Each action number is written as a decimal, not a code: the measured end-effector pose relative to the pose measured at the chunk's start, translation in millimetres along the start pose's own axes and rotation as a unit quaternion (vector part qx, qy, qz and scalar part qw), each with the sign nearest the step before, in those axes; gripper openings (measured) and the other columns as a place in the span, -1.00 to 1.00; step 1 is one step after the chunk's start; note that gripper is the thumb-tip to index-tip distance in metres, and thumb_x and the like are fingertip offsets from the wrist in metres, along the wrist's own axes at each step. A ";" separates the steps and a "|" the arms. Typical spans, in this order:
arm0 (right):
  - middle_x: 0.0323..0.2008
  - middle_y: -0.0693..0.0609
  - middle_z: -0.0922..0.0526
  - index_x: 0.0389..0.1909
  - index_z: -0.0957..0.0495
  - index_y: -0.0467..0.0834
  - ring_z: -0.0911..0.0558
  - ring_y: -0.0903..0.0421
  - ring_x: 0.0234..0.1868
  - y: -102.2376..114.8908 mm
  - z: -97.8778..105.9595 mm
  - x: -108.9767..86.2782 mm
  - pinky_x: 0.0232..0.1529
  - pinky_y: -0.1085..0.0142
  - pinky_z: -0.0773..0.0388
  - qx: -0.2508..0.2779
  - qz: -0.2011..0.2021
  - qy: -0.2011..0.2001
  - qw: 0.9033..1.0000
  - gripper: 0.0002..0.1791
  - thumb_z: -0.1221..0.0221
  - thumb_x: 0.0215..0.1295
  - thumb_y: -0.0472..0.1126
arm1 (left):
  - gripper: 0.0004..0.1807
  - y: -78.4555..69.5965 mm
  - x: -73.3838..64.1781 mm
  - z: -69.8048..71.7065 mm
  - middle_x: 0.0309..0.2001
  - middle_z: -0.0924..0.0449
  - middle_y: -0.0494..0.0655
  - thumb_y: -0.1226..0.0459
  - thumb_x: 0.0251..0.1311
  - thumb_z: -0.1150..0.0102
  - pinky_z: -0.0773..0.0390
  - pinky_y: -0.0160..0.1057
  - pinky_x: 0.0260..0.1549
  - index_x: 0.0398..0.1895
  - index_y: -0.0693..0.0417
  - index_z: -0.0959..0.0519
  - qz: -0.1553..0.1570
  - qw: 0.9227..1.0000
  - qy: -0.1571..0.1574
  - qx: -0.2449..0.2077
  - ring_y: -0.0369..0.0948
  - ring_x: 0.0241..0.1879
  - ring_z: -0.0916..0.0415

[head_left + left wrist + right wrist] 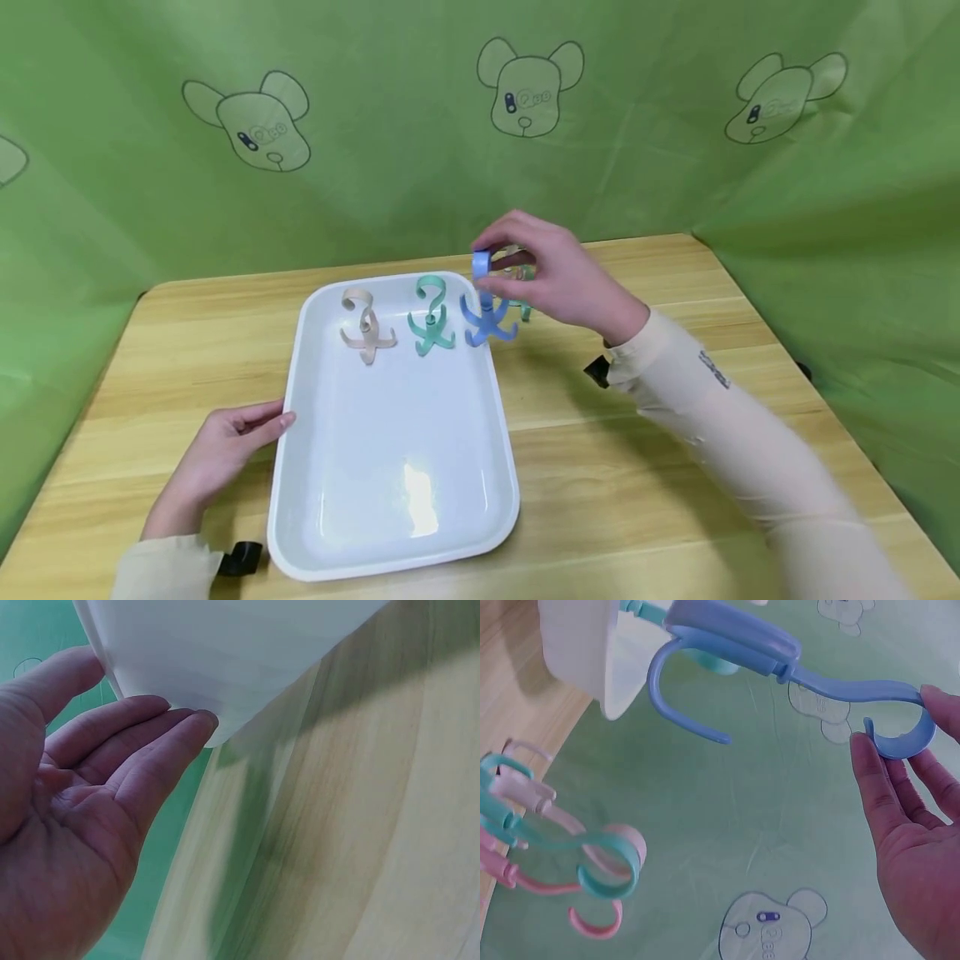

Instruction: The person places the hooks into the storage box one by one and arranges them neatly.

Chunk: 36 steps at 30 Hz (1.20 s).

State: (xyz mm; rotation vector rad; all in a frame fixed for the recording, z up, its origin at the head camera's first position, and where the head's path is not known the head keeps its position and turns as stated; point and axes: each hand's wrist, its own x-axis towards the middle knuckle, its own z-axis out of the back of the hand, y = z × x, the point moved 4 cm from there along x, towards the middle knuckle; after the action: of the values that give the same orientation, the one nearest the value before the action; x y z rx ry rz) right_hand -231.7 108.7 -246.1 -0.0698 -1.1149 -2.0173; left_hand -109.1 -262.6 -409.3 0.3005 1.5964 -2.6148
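One blue hook held, one white tray

Right hand pinches its curl, upper centre, head view; left hand pinches tray's left rim. Inside: one beige hook, one green hook. Lower left, right-wrist view: three more hooks.

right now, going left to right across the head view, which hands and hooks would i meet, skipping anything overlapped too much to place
left hand → beige curled-top pronged hook → green curled-top pronged hook → blue curled-top pronged hook → right hand, holding that blue one
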 end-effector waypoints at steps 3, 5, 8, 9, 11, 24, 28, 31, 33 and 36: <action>-0.06 0.00 -0.54 -0.01 -0.57 -0.28 -0.60 0.10 -0.04 2.4 -7.7 3.9 0.02 0.31 -0.57 0.011 0.013 0.011 1.000 -0.66 -0.37 0.20 -0.33 | -0.41 -0.3 -0.6 0.1 0.17 -0.51 0.20 0.04 0.39 -0.14 -0.47 -0.16 0.10 0.23 0.36 -0.47 0.000 1.000 -0.001 0.008 0.07 0.20 -0.41; -0.06 -0.03 -0.54 -0.02 -0.57 -0.30 -0.60 0.08 -0.03 4.3 -13.7 6.7 0.01 0.28 -0.58 0.022 0.023 0.020 0.999 -0.66 -0.37 0.19 -0.37 | -0.42 -0.5 -1.0 0.3 0.17 -0.51 0.20 0.04 0.39 -0.14 -0.48 -0.19 0.09 0.23 0.36 -0.47 0.000 1.000 -0.002 0.009 0.07 0.20 -0.42; -0.06 -0.05 -0.53 -0.02 -0.55 -0.33 -0.59 0.09 -0.02 8.2 -22.9 11.0 -0.01 0.28 -0.59 0.030 0.039 0.033 0.998 -0.65 -0.37 0.17 -0.39 | -0.44 -0.9 -0.6 -0.8 0.16 -0.51 0.21 0.07 0.39 -0.15 -0.50 -0.32 0.01 0.21 0.37 -0.47 -0.006 1.000 -0.002 0.002 0.03 0.17 -0.44; -0.06 -0.05 -0.53 -0.02 -0.55 -0.34 -0.59 0.09 -0.02 9.4 -26.5 12.4 -0.02 0.28 -0.60 0.031 0.044 0.036 0.998 -0.65 -0.37 0.17 -0.40 | -0.45 -0.4 -0.7 -1.0 0.16 -0.52 0.20 0.08 0.39 -0.15 -0.50 -0.39 -0.02 0.21 0.37 -0.48 -0.007 1.000 -0.002 0.001 -0.01 0.16 -0.46; -0.08 -0.04 -0.53 -0.02 -0.55 -0.34 -0.58 0.10 -0.02 11.5 -33.5 15.0 -0.05 0.31 -0.60 0.032 0.053 0.044 0.997 -0.65 -0.37 0.18 -0.40 | -0.46 0.4 -0.7 -1.4 0.15 -0.52 0.20 0.10 0.39 -0.16 -0.48 -0.46 -0.06 0.20 0.37 -0.48 -0.010 1.000 -0.003 -0.004 -0.12 0.12 -0.49; -0.11 0.04 -0.56 0.02 -0.56 -0.27 -0.58 0.20 -0.05 17.3 -60.6 30.5 -0.06 0.44 -0.56 0.007 0.025 0.093 0.995 -0.65 -0.35 0.25 -0.28 | -0.47 -1.3 0.0 0.4 0.15 -0.53 0.20 0.10 0.40 -0.15 -0.45 -0.49 -0.06 0.20 0.38 -0.49 -0.011 1.000 0.000 0.003 -0.01 0.15 -0.46; -0.12 0.06 -0.56 0.04 -0.56 -0.25 -0.61 0.21 -0.09 18.8 -67.3 35.3 -0.06 0.47 -0.54 -0.011 0.021 0.113 0.993 -0.65 -0.33 0.28 -0.23 | -0.48 -2.3 -0.1 1.6 0.13 -0.54 0.20 0.10 0.39 -0.15 -0.46 -0.48 -0.06 0.19 0.38 -0.49 -0.011 1.000 0.000 0.001 0.00 0.14 -0.47; -0.12 0.06 -0.55 0.04 -0.56 -0.24 -0.62 0.19 -0.08 18.9 -70.3 37.6 -0.06 0.48 -0.54 -0.013 0.021 0.120 0.993 -0.65 -0.33 0.28 -0.23 | -0.48 -2.2 0.4 0.8 0.14 -0.54 0.20 0.10 0.39 -0.15 -0.48 -0.44 -0.04 0.20 0.37 -0.49 -0.012 1.000 0.005 -0.004 0.02 0.15 -0.47; -0.12 0.05 -0.55 0.04 -0.56 -0.26 -0.61 0.18 -0.08 19.5 -71.9 38.9 -0.05 0.47 -0.54 -0.008 0.022 0.123 0.992 -0.65 -0.33 0.27 -0.25 | -0.47 -1.9 0.7 0.1 0.14 -0.54 0.20 0.10 0.40 -0.15 -0.49 -0.42 -0.03 0.20 0.36 -0.49 -0.011 1.000 0.008 -0.006 0.03 0.16 -0.47; -0.11 0.01 -0.55 0.05 -0.56 -0.30 -0.60 0.19 -0.08 20.3 -77.2 41.3 -0.05 0.45 -0.54 -0.005 0.025 0.136 0.990 -0.64 -0.33 0.27 -0.26 | -0.46 -1.7 0.2 0.1 0.14 -0.54 0.21 0.09 0.39 -0.15 -0.50 -0.41 -0.04 0.20 0.37 -0.49 -0.009 1.000 0.010 -0.008 0.06 0.15 -0.48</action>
State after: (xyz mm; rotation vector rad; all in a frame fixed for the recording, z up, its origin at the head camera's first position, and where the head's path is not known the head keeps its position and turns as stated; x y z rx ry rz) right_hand -221.4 20.9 -262.5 0.1658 -0.9201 -1.9205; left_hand -109.6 -261.9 -407.8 0.3127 1.6329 -2.6196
